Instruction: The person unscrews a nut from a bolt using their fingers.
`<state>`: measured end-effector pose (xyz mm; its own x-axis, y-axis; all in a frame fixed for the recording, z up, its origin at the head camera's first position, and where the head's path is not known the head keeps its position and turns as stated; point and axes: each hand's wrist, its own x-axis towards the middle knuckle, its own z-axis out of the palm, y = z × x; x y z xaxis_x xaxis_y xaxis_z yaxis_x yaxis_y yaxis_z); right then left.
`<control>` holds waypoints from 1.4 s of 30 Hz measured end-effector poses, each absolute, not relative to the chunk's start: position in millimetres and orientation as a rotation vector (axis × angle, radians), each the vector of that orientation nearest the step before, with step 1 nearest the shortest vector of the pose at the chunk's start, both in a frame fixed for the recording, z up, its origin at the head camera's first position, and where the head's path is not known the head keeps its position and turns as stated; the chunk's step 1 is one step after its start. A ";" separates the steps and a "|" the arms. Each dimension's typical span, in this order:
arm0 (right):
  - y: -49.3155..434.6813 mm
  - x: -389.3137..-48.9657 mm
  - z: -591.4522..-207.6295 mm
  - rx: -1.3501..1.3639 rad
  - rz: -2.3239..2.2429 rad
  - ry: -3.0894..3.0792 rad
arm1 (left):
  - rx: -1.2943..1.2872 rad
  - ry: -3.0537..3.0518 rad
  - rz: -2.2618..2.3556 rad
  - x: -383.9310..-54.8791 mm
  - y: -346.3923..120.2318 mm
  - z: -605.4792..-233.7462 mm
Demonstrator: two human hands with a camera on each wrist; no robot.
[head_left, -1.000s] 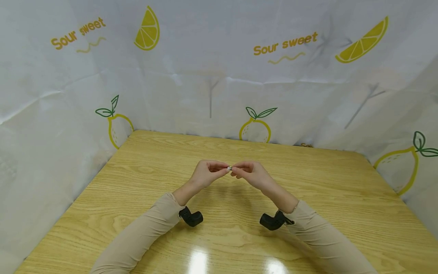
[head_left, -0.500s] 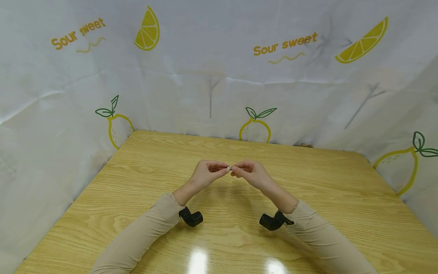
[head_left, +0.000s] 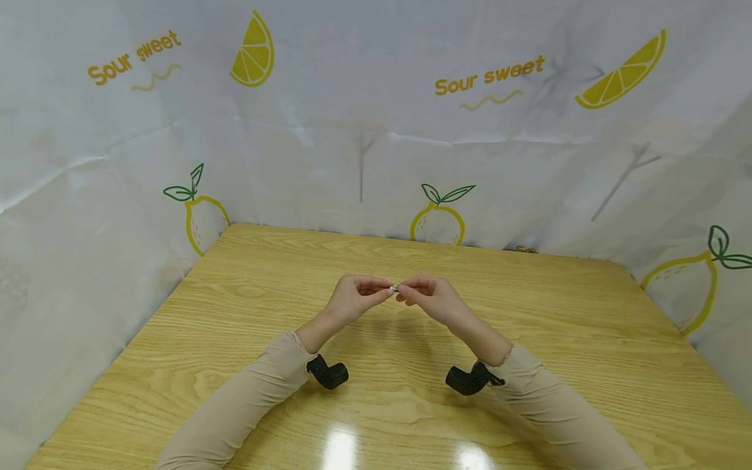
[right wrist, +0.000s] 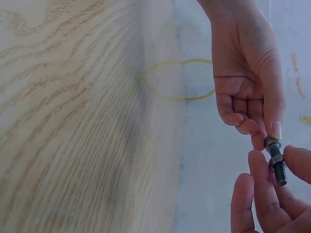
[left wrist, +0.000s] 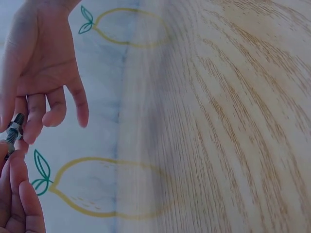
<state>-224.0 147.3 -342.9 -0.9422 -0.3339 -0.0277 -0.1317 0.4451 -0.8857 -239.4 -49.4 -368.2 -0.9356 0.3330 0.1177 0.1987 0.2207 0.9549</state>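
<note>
A small metal bolt with a nut partway along its thread is held between my two hands above the table. My right hand pinches the head end of the bolt with thumb and fingers. From the other side, my left hand has its thumb and fingers at the nut, with the threaded end sticking out past it in the right wrist view. The fingertips of both hands nearly meet, and in the head view they cover most of the bolt. The left wrist view shows the bolt at its left edge.
Below the hands spreads a wood-grain table. A white cloth with lemon prints rises along its back and sides. Black wrist cameras hang below the left wrist and right wrist.
</note>
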 end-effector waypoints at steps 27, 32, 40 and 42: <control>146.9 -225.3 -343.9 -0.385 -1.539 2.471 | 0.508 2.352 1.817 -239.9 -50.4 -369.3; 147.1 -226.0 -343.4 -0.383 -1.496 2.483 | 0.510 2.360 1.813 -239.7 -50.3 -369.1; 148.7 -224.9 -343.7 -0.392 -1.527 2.480 | 0.511 2.358 1.820 -241.5 -50.0 -370.4; 149.1 -224.8 -343.5 -0.397 -1.512 2.483 | 0.518 2.361 1.819 -241.8 -50.1 -370.6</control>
